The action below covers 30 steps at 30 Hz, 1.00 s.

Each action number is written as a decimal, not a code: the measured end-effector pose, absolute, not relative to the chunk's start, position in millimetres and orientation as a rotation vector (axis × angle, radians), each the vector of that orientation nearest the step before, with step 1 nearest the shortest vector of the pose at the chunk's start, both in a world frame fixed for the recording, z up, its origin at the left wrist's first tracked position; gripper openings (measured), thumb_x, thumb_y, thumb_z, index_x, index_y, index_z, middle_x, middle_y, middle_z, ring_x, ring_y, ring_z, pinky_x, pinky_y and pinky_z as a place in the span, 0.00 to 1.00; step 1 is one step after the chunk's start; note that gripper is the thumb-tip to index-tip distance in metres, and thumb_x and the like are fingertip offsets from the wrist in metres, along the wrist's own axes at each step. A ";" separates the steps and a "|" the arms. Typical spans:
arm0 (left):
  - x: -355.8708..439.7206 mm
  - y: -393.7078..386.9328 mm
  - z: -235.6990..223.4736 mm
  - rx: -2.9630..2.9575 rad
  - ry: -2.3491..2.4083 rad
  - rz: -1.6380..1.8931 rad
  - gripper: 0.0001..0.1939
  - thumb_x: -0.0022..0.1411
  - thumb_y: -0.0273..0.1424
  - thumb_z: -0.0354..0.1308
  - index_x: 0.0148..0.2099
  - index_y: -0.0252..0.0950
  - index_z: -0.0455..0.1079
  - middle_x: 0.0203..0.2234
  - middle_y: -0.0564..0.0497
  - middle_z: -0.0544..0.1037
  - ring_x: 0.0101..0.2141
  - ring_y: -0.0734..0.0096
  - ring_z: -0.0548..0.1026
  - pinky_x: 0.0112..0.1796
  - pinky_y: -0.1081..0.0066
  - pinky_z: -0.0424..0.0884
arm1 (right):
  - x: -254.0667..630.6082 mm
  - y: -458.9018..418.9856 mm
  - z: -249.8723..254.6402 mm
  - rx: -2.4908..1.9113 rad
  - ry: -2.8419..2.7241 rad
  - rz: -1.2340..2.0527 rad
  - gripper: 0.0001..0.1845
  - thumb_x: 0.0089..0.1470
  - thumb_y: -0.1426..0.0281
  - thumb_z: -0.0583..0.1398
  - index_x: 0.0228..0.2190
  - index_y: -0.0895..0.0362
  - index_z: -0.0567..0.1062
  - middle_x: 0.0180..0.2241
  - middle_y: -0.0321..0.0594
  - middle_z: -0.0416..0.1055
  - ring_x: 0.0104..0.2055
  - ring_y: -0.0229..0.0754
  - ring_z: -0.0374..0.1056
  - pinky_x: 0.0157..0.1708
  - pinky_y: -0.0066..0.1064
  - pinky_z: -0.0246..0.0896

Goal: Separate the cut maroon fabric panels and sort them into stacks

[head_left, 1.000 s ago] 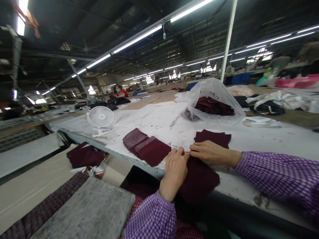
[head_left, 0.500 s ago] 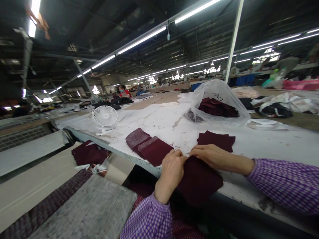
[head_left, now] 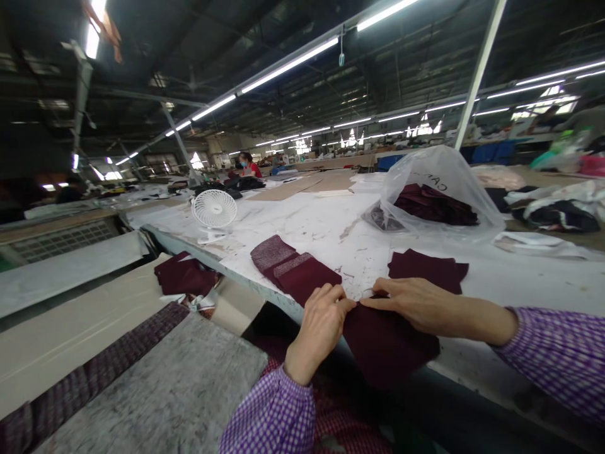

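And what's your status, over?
Left fingers and right fingers at far edge of maroon fabric. Fabric overhangs table. Other maroon pieces just beyond right fingers.

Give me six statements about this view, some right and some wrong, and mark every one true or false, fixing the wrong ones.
1. The left hand and the right hand both touch a maroon cloth piece. True.
2. A small fan stands on the table. True.
3. That fan is black. False: the fan is white.
4. The clear plastic bag has dark maroon cloth in it. True.
5. The bag lies to the left of the fan. False: the bag is to the right of the fan.
6. The left sleeve is plain red. False: the left sleeve is checked in purple and white.
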<state>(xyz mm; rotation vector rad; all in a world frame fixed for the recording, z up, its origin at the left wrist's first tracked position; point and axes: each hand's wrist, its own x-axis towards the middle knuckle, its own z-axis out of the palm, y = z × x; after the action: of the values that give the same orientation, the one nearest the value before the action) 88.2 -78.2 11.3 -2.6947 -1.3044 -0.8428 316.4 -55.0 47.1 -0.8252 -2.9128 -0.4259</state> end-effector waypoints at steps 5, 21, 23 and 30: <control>77.7 -78.6 8.0 -2.721 -1.331 -0.981 0.14 0.67 0.30 0.46 0.36 0.36 0.73 0.30 0.50 0.71 0.34 0.69 0.66 0.39 0.68 0.64 | 305.1 -55.5 53.9 -0.809 -3.027 -0.606 0.40 0.45 0.86 0.50 0.58 0.46 0.61 0.34 0.42 0.67 0.27 0.36 0.63 0.25 0.28 0.51; 64.8 -84.8 7.2 -2.732 -1.505 -1.350 0.08 0.60 0.21 0.51 0.32 0.35 0.69 0.29 0.51 0.70 0.35 0.68 0.66 0.38 0.68 0.63 | 302.2 -45.7 56.3 -0.593 -3.016 -0.723 0.38 0.48 0.85 0.50 0.58 0.45 0.61 0.30 0.40 0.68 0.23 0.36 0.59 0.25 0.30 0.46; 63.6 -85.1 6.3 -2.749 -1.483 -1.327 0.09 0.61 0.21 0.50 0.32 0.35 0.70 0.30 0.50 0.71 0.35 0.68 0.66 0.38 0.68 0.63 | 297.6 -45.7 58.3 -0.562 -3.020 -0.742 0.37 0.50 0.85 0.49 0.58 0.45 0.61 0.29 0.39 0.68 0.22 0.36 0.58 0.24 0.29 0.45; 49.2 -82.3 1.2 -2.862 -1.443 -1.704 0.07 0.62 0.25 0.52 0.35 0.36 0.71 0.32 0.50 0.74 0.36 0.69 0.70 0.39 0.69 0.66 | 276.3 -57.7 67.8 -0.549 -3.032 -0.839 0.32 0.56 0.82 0.48 0.58 0.43 0.62 0.21 0.34 0.65 0.20 0.36 0.59 0.23 0.30 0.43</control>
<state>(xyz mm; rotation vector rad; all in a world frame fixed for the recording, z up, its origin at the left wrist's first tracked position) 49.2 -82.3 1.2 -2.8619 -1.4427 -1.7045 276.3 -57.7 67.8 -0.5485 -3.0319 -0.8388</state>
